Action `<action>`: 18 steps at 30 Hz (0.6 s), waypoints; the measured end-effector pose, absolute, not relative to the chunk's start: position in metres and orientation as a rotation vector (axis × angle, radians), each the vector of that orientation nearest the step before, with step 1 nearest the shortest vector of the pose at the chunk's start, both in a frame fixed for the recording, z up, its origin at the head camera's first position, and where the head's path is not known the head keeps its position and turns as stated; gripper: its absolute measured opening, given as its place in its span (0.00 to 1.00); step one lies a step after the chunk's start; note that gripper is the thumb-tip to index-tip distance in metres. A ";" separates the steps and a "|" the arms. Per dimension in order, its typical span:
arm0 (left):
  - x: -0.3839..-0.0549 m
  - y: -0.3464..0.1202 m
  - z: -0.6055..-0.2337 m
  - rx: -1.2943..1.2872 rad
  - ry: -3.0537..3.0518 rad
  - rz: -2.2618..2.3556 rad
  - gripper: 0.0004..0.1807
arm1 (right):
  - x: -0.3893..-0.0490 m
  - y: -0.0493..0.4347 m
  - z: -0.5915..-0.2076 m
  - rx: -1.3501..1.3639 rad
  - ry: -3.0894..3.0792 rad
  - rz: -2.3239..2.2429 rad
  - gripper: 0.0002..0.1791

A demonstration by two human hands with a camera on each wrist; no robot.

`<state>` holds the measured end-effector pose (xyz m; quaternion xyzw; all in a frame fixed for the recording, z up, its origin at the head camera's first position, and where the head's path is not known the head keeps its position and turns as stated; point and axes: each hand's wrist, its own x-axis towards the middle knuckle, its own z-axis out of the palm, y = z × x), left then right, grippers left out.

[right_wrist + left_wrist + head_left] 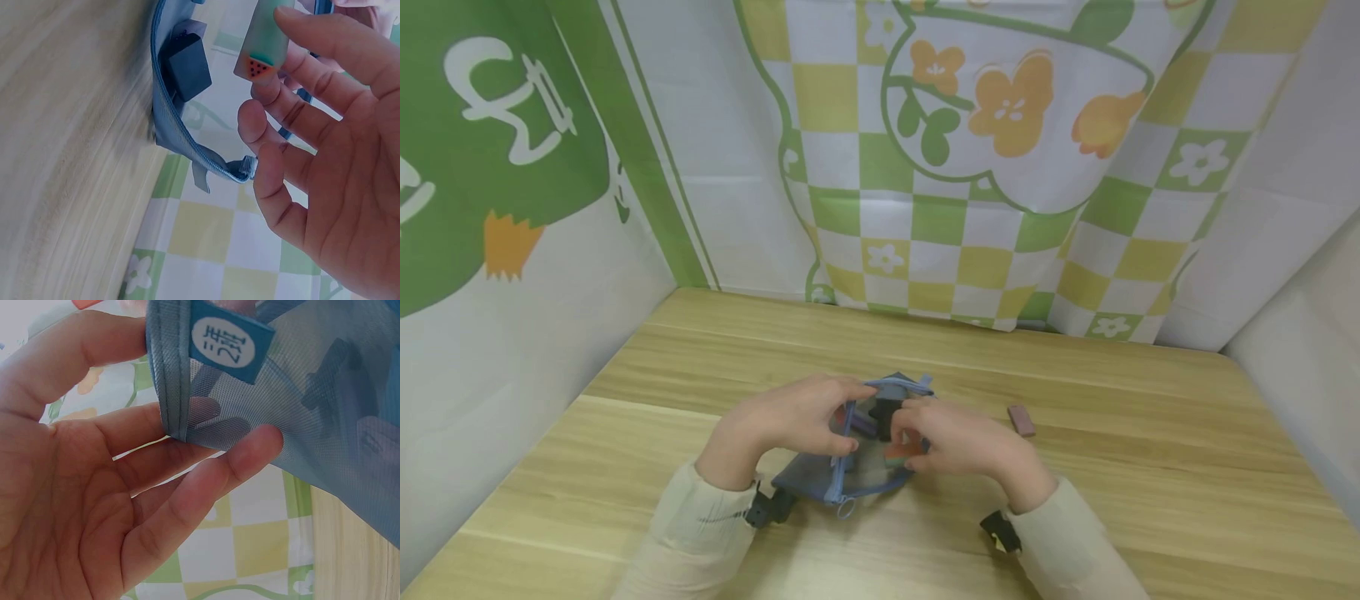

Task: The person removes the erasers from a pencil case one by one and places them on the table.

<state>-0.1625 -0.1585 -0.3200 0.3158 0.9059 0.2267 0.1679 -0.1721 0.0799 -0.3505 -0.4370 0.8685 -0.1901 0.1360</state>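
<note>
A blue-grey mesh zip pouch (868, 477) lies unzipped on the table, its ring pull toward me. My left hand (793, 414) holds the pouch's left zip edge between thumb and fingers. In the left wrist view, a cloth label (232, 342) shows on that edge, with some fingers seen through the mesh. My right hand (958, 437) is over the opening, pinching a small greenish block (262, 44) with a watermelon-slice print. Inside the pouch are a black block (189, 67) and a dark purple piece (862, 423), the latter partly covered.
A small mauve block (1021, 420) lies on the wooden table (1150, 442), right of the pouch. Patterned cloth (940, 217) hangs along the table's back edge, and a white and green cloth (512, 350) stands at the left.
</note>
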 end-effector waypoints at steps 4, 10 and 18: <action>-0.162 -0.159 -0.320 0.909 2.583 0.640 0.37 | -0.172 0.083 -0.350 -1.255 2.522 -0.549 0.09; -0.163 -0.159 -0.321 0.914 2.584 0.642 0.38 | -0.173 0.088 -0.348 -1.245 2.494 -0.599 0.09; -0.163 -0.159 -0.322 0.915 2.594 0.639 0.38 | -0.173 0.095 -0.348 -1.250 2.487 -0.627 0.10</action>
